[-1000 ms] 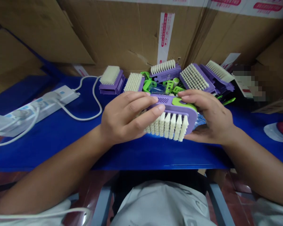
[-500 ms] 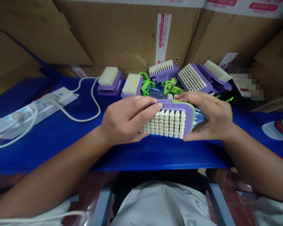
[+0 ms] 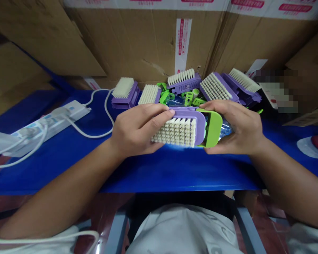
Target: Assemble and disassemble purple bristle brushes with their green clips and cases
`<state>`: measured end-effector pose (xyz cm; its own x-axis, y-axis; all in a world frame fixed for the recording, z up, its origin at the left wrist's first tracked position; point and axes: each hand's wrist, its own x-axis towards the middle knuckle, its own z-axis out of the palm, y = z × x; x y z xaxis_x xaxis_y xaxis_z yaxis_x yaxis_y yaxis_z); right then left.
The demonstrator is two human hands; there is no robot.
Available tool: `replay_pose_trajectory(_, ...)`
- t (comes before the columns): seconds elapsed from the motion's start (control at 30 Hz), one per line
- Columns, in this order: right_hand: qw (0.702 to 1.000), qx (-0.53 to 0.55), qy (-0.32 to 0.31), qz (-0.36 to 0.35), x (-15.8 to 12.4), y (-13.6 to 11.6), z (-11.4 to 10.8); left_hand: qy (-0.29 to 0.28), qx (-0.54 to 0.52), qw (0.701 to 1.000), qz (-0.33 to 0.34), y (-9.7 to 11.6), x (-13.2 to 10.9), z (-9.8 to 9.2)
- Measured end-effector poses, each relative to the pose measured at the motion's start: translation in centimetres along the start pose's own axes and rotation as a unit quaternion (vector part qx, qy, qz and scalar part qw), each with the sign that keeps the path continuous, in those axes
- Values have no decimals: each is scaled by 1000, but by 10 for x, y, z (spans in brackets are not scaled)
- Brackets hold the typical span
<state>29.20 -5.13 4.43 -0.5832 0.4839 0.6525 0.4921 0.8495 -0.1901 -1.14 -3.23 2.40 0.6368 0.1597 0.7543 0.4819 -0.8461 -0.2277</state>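
Purple-backed scrub brush (image 3: 175, 132) sitting between hands, bristles facing person, lime-green plastic piece (image 3: 213, 128) lying against its right end. Left hand (image 3: 137, 130) clamping brush; right hand (image 3: 233, 127) clamping green end. Five more brushes (image 3: 182, 83) and green parts (image 3: 175, 98) lying beyond hands on blue table (image 3: 175, 173); power strip (image 3: 53, 125) left of left hand.

Got my left hand (image 3: 139, 130) and right hand (image 3: 234, 127) wrapped around a purple-and-green scrub brush (image 3: 175, 132), white bristles facing me, right hand on the green end. More purple brushes (image 3: 217, 88) are piled just behind on the blue tabletop (image 3: 175, 173), with a power strip (image 3: 50, 127) off left.
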Motion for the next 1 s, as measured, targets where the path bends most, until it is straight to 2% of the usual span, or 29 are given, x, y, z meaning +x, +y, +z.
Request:
replay_pose_trajectory(0.1, 1000, -6, 11, -29, 1, 1, 0, 2, -7, 1000, 5, 0, 0, 1)
replay_pose_trajectory(0.23, 1000, -4, -4, -15, 0, 3, 1, 7, -9, 1000, 2, -2, -2, 2)
replay_pose_trajectory(0.4, 999, -2, 13, -37, 0, 3, 1, -5, 0, 1000, -20, -2, -5, 2)
replay_pose_trajectory(0.53, 1000, -13, 0, -22, 1, 3, 1, -36, 8, 998, -48, -2, -5, 1)
replay_pose_trajectory(0.6, 999, -9, 5, -36, 1, 4, 1, -39, 11, 998, -50, -2, -5, 1)
replay_pose_trajectory(0.7, 998, -3, 19, -54, 1, 5, 1, -6, 3, 1000, -14, -2, -3, 1)
replay_pose_trajectory(0.77, 999, 0, 18, -37, 1, 5, 1, 7, -7, 1000, -2, -2, -2, 1)
replay_pose_trajectory(1.0, 1000, 9, 6, -7, 1, 4, -2, 1, -32, 999, -10, -3, -2, 2)
